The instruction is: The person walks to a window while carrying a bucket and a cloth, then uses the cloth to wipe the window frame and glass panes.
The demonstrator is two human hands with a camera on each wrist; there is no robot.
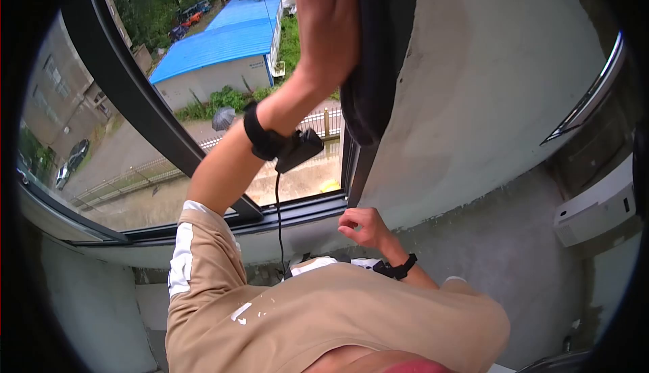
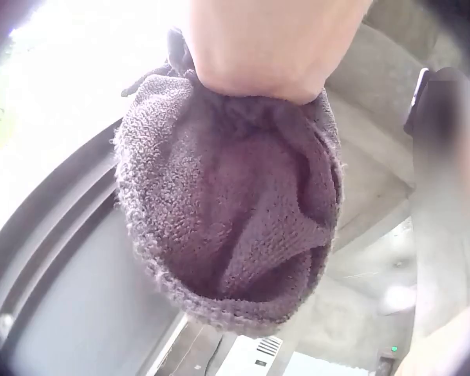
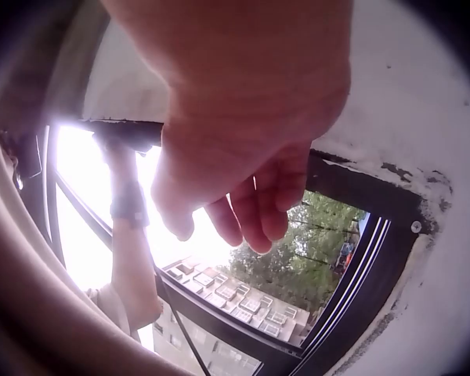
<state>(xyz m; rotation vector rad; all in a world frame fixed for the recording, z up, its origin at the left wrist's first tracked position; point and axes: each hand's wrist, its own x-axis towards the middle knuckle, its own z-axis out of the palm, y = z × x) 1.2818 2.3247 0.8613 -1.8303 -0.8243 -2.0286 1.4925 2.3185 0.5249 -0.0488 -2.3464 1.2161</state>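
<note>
My left hand [image 1: 328,28] is raised high at the window's right side, holding a dark cloth [image 1: 370,68] against the upright frame. In the left wrist view the cloth [image 2: 219,204] is a fuzzy purple-grey towelling rag that hangs in a loose fold below the hand [image 2: 270,47]; the fingertips are hidden. My right hand [image 1: 365,227] hangs low in front of the body, near the sill, with loosely curled fingers. The right wrist view shows this hand [image 3: 235,149] with nothing between its fingers.
A dark window frame [image 1: 115,68] surrounds the opening, with a sill track [image 1: 297,212] along its bottom. Bare plastered wall [image 1: 493,68] runs to the right. A white box-like unit [image 1: 598,200] stands at far right. A black cable [image 1: 278,217] hangs from the left wrist camera.
</note>
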